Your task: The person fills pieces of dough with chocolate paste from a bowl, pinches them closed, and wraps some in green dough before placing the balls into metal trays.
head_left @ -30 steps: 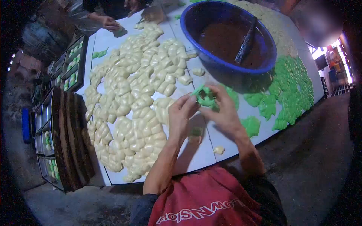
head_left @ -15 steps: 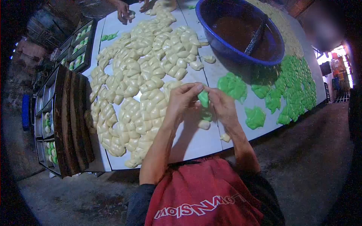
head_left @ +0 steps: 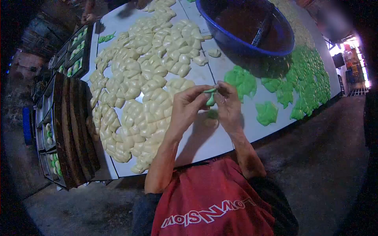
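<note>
Between my two hands, above the white table, is a small piece of green dough point(head_left: 211, 99). My left hand point(head_left: 191, 103) pinches it from one side, and my right hand point(head_left: 228, 103) grips its other side. Under my hands, a pale piece with green on it point(head_left: 212, 121) rests on the table, partly in shadow. A wide spread of cream-coloured dough pieces point(head_left: 157, 112) lies to the left of my hands. Flat green dough point(head_left: 241, 82) sits just right of them, with another green patch point(head_left: 266, 113) lower down.
A large blue basin point(head_left: 244, 46) holding brown contents and a dark tool stands at the back. More green dough point(head_left: 309, 86) covers the table's right side. Stacked dark trays point(head_left: 75, 129) with dough pieces stand at left. A co-worker's hand point(head_left: 89, 17) shows at upper left.
My fingers have closed further around the green dough, which looks folded or flattened now. The co-worker's hand has moved left, towards the trays. The view has shifted slightly.
</note>
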`<state>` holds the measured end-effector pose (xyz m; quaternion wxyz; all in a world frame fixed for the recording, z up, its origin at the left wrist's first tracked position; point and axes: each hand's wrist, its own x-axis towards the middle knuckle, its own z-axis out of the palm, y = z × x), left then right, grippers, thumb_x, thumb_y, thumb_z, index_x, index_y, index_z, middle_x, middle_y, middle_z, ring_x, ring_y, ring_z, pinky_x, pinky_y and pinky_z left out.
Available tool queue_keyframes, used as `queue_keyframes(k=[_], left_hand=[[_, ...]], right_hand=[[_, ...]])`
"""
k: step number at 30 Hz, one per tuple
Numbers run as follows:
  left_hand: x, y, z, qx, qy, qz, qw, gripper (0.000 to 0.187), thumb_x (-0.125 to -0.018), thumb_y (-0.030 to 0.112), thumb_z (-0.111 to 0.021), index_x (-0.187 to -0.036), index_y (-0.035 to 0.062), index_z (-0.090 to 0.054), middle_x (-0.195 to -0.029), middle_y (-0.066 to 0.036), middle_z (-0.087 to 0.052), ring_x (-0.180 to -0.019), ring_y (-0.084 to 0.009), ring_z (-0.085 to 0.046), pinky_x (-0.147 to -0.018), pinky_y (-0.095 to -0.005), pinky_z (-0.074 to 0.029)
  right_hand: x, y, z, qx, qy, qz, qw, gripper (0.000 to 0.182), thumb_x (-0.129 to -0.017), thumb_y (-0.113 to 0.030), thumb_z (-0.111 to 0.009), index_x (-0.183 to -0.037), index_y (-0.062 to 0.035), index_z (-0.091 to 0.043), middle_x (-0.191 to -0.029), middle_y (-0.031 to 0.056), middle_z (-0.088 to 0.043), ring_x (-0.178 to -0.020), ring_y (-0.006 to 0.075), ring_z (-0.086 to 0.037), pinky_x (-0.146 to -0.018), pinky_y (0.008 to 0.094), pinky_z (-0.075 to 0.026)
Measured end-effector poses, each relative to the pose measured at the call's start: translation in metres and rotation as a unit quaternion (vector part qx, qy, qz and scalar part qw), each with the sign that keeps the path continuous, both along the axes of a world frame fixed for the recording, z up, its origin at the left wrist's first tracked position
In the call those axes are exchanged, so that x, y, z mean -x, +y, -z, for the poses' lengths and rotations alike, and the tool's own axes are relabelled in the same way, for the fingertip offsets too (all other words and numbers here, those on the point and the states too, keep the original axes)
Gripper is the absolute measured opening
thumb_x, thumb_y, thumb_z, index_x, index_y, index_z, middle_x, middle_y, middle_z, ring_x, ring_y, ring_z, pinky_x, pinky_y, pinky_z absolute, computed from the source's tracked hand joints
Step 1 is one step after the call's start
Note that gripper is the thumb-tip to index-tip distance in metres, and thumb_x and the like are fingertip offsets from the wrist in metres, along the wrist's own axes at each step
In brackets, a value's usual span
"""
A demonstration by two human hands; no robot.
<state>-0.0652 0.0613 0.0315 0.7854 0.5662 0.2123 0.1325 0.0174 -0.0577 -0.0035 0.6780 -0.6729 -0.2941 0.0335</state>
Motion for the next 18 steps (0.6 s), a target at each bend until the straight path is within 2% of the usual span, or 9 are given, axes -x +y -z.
queue_keyframes(k=[1, 4, 5, 8, 9, 12, 14, 16, 18], left_hand=[[0.001, -0.002, 0.004, 0.006, 0.0, 0.01, 1.0, 0.024, -0.093, 0.012, -0.06, -0.112, -0.0015, -0.066, -0.098, -0.009, -0.068, -0.082, -0.0132, -0.066, -0.07, -0.0264, -0.056], [0.005, -0.013, 0.005, -0.064, 0.009, 0.037, 0.997, 0.027, -0.097, 0.013, -0.053, -0.116, -0.0025, -0.064, -0.105, -0.01, -0.066, -0.09, -0.0143, -0.065, -0.076, -0.0287, -0.055], [0.006, -0.016, 0.01, -0.115, -0.01, 0.039, 0.993, 0.027, -0.097, 0.013, -0.052, -0.117, -0.0027, -0.064, -0.106, -0.01, -0.066, -0.09, -0.0137, -0.064, -0.077, -0.0282, -0.055], [0.015, -0.019, 0.006, -0.175, 0.015, 0.056, 0.983, 0.027, -0.095, 0.014, -0.058, -0.115, -0.0035, -0.064, -0.099, -0.009, -0.068, -0.087, -0.0108, -0.062, -0.077, -0.025, -0.051], [0.017, -0.019, 0.002, -0.187, 0.032, 0.06, 0.98, 0.026, -0.094, 0.014, -0.06, -0.113, -0.0035, -0.065, -0.097, -0.008, -0.069, -0.086, -0.0106, -0.062, -0.077, -0.0245, -0.05], [0.024, -0.023, 0.014, -0.073, 0.037, 0.027, 0.996, 0.024, -0.088, 0.015, -0.069, -0.105, -0.0026, -0.069, -0.09, -0.005, -0.07, -0.081, -0.0098, -0.062, -0.073, -0.0237, -0.05], [0.036, -0.019, 0.012, -0.071, 0.065, 0.02, 0.995, 0.023, -0.089, 0.015, -0.069, -0.104, -0.0021, -0.07, -0.091, -0.005, -0.07, -0.08, -0.0093, -0.062, -0.073, -0.0235, -0.049], [0.05, -0.023, 0.023, -0.04, 0.121, 0.057, 0.99, 0.026, -0.092, 0.02, -0.065, -0.106, -0.0021, -0.07, -0.093, -0.006, -0.071, -0.085, -0.0092, -0.062, -0.076, -0.0248, -0.05], [0.064, -0.032, 0.015, -0.03, 0.134, 0.085, 0.987, 0.029, -0.094, 0.022, -0.062, -0.108, -0.0021, -0.069, -0.093, -0.007, -0.071, -0.088, -0.0099, -0.061, -0.077, -0.0262, -0.05]], right_hand=[[-0.005, 0.0, 0.006, 0.041, -0.109, 0.005, 0.993, 0.018, -0.091, -0.014, -0.065, -0.103, -0.001, -0.059, -0.094, 0.0139, -0.063, -0.081, 0.0216, -0.062, -0.074, 0.0344, -0.05], [0.001, -0.003, 0.009, 0.07, -0.084, 0.06, 0.992, 0.018, -0.09, -0.017, -0.067, -0.098, -0.0022, -0.06, -0.08, 0.0109, -0.061, -0.07, 0.0206, -0.061, -0.064, 0.0332, -0.05], [0.002, 0.001, 0.008, 0.054, -0.098, 0.094, 0.989, 0.019, -0.088, -0.019, -0.071, -0.087, -0.0026, -0.06, -0.067, 0.0069, -0.056, -0.057, 0.0186, -0.055, -0.054, 0.0328, -0.046], [0.0, -0.008, 0.005, 0.099, -0.056, 0.058, 0.992, 0.021, -0.087, -0.02, -0.071, -0.081, -0.0027, -0.06, -0.064, 0.0062, -0.055, -0.053, 0.0173, -0.051, -0.051, 0.0332, -0.043], [0.002, -0.009, 0.007, 0.108, 0.034, 0.047, 0.992, 0.022, -0.087, -0.021, -0.072, -0.081, -0.002, -0.062, -0.063, 0.0065, -0.055, -0.051, 0.0155, -0.047, -0.049, 0.0331, -0.04], [0.003, -0.022, -0.002, 0.212, 0.043, -0.01, 0.976, 0.021, -0.087, -0.022, -0.072, -0.091, -0.0024, -0.066, -0.066, 0.0077, -0.057, -0.056, 0.0142, -0.054, -0.051, 0.0319, -0.043], [0.024, -0.032, -0.026, 0.167, 0.103, -0.077, 0.978, 0.03, -0.087, -0.016, -0.071, -0.112, -0.0011, -0.062, -0.093, 0.0155, -0.065, -0.078, 0.0192, -0.067, -0.071, 0.0323, -0.054], [0.036, -0.059, -0.02, 0.219, -0.067, -0.135, 0.964, 0.029, -0.085, -0.013, -0.071, -0.11, -0.0005, -0.061, -0.104, 0.0165, -0.065, -0.08, 0.0225, -0.068, -0.074, 0.0318, -0.055], [0.057, -0.074, -0.013, 0.194, -0.017, -0.143, 0.97, 0.024, -0.085, -0.008, -0.071, -0.105, 0.0022, -0.062, -0.099, 0.0122, -0.065, -0.084, 0.0151, -0.065, -0.074, 0.0269, -0.053]])
